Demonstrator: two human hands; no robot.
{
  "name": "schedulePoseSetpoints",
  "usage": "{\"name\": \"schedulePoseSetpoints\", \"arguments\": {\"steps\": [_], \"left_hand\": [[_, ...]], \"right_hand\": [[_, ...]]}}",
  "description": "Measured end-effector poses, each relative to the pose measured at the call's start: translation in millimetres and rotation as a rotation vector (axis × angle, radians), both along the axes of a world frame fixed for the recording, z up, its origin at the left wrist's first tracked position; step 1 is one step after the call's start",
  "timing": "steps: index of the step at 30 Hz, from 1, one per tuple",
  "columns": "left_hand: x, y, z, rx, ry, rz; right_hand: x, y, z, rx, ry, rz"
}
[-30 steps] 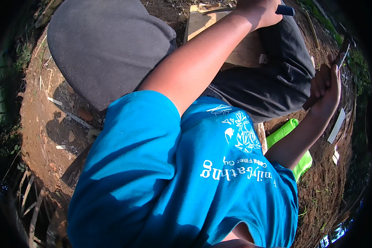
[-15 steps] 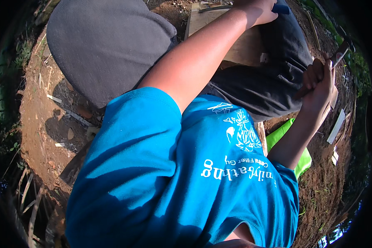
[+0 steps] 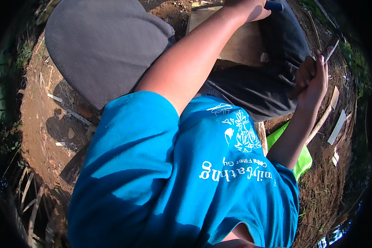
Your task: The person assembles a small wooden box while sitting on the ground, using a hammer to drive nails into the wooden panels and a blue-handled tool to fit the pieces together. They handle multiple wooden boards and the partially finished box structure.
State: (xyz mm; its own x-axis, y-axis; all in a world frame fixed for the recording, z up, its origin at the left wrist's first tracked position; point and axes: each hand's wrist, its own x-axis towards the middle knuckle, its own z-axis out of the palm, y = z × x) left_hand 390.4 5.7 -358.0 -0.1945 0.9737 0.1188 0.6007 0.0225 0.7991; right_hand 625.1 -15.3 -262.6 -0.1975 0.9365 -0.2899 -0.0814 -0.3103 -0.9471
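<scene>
My left hand (image 3: 247, 9) is at the top, closed round the dark blue handle (image 3: 274, 5) of a tool. A thin, curved dark piece (image 3: 208, 5), possibly its blade, shows on the other side of the hand. Below them lies a flat wooden board (image 3: 240, 44) between my legs. Over on the right, the fingers of my right hand (image 3: 312, 80) are wrapped round a thin strip (image 3: 331, 53), pale on one side, which points up and away. The fingers of my left hand are partly cut off by the upper edge.
My bent legs in dark trousers (image 3: 107, 49) flank the board. Pale strips (image 3: 337, 127) and a longer curved strip (image 3: 324, 118) lie on the brown soil at right. Beside my right forearm is something bright green (image 3: 304, 161). Dry sticks (image 3: 34, 211) and plants edge the left.
My left hand has shifted slightly left with the blue-handled tool. My right hand, still round the strip, has moved a little left, exposing more of the long curved strip on the ground.
</scene>
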Motion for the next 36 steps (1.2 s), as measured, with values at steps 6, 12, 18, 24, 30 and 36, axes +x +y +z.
{"name": "schedulePoseSetpoints", "arguments": {"steps": [6,12,18,24,30,36], "left_hand": [[-4.3,-2.5,-5.7,-0.035,0.048,-0.001],[40.2,-15.1,63.3,-0.011,0.322,-0.261],[55.8,-30.4,90.0,0.067,0.386,-0.399],[33.0,-88.6,170.9,0.217,0.539,-0.660],[-12.1,-178.0,261.0,-0.001,-0.397,-1.428],[9.3,-224.1,251.0,0.127,-0.756,-1.513]], "right_hand": [[-9.9,-14.6,-1.9,-0.078,-0.208,0.248],[-19.4,6.1,-14.4,0.099,-0.010,-0.112],[1.8,8.8,-13.1,0.105,0.016,-0.091],[14.3,9.7,-28.0,0.135,0.199,-0.137],[18.8,10.1,-27.3,0.124,0.190,-0.168],[21.0,10.0,-28.9,0.119,0.204,-0.106]]}}
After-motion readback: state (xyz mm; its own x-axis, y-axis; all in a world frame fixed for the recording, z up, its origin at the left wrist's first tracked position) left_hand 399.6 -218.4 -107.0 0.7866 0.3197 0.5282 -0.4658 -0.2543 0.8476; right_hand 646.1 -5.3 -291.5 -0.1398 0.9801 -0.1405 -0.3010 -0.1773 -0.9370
